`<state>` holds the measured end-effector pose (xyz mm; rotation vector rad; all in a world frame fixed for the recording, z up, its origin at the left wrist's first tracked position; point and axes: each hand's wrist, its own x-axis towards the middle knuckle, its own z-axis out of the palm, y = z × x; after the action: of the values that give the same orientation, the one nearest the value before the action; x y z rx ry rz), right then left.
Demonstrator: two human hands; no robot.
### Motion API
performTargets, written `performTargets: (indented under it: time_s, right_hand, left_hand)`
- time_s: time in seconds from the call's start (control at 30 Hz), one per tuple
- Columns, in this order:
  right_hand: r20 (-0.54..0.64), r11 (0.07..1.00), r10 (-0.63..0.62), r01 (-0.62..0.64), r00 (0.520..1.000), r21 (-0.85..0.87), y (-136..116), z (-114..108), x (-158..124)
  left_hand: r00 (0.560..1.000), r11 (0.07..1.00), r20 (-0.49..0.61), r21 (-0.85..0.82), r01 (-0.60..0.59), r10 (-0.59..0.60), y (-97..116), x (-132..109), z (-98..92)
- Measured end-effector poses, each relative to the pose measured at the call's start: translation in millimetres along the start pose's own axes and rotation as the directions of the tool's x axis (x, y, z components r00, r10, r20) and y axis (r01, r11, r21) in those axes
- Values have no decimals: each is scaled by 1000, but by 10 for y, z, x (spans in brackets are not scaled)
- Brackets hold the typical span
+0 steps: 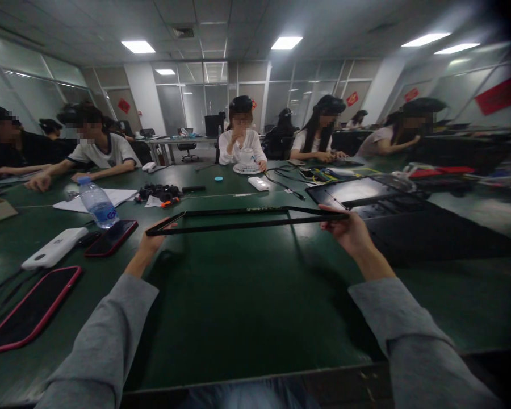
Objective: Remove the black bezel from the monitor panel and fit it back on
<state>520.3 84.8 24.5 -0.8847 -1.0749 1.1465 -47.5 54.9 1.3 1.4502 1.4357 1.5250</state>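
A thin black rectangular frame (247, 225), with nothing inside its border, is held up above the green table (238, 295). My left hand (154, 237) grips its left end, and my right hand (347, 230) grips its right end. The fingers of both hands are partly hidden by the frame. Both grey sleeves reach forward across the table's near edge. Beyond my right hand lie a dark flat panel with a shiny screen (353, 193) and a large black flat panel (434, 230).
At the left are a water bottle (97, 203), a dark phone (111, 238), a white power bank (54, 248) and a pink-edged phone (34, 307). Farther back are a black cable bundle (159, 193), a small white device (259, 183) and a white fan (247, 168). Several people sit around.
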Motion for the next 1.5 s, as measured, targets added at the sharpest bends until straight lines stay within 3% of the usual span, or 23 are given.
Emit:
performTargets:
  time_s: [0.23, 0.33, 0.43, 0.5, 0.6, 0.67, 0.8, 0.87, 0.97, 1.1, 1.17, 1.27, 1.4, 1.5]
  right_hand:
    - [-117, 975, -221, 223, 968, 4, -159, 44, -24]
    - [-163, 948, -315, 316, 935, -20, -233, 37, -26]
    - [-204, 911, -406, 374, 891, -176, -266, 55, -29]
    - [-188, 867, -437, 356, 879, -349, -228, 99, -22]
    - [-81, 769, -409, 295, 909, -568, -59, 184, 26]
    - [-38, 740, -354, 256, 934, -622, 98, 210, 84]
    - [-42, 698, -201, 113, 979, -707, 367, 130, 187]
    - [-45, 593, -130, 42, 990, -804, 443, 70, 205]
    - [-38, 356, -87, -4, 995, -935, 505, 27, 204]
    - [73, 58, -60, 76, 996, -995, 565, 25, 208]
    - [104, -16, -54, 104, 993, -994, 598, 12, 215]
    - [88, -4, -57, 88, 994, -996, 649, -24, 212]
    - [-58, 33, -158, -53, 986, -998, 708, -36, 175]
    - [-60, 106, -217, -38, 974, -994, 740, 31, 155]
  left_hand:
    - [946, 905, -134, 357, -231, 294, 52, -1, 56]
    - [894, 867, -214, 409, -284, 394, 209, -84, 146]
    - [839, 892, -354, 345, -294, 413, 384, -151, 217]
    - [810, 922, -449, 265, -282, 376, 465, -161, 232]
    - [791, 959, -542, 173, -227, 285, 494, -126, 211]
    - [827, 984, -534, 99, -146, 177, 453, -88, 189]
    - [914, 995, -399, -94, 38, -72, 297, -39, 179]
    - [926, 975, -328, -176, 133, -185, 215, -33, 190]
    - [909, 933, -270, -256, 251, -319, 122, -31, 198]
    - [888, 921, -297, -280, 270, -351, 87, -33, 188]
    - [871, 921, -341, -292, 259, -353, 106, -45, 199]
    - [827, 918, -429, -315, 239, -363, 139, -85, 260]
    - [764, 912, -510, -314, 263, -396, 137, -153, 377]
    - [806, 913, -447, -309, 267, -387, 150, -194, 452]
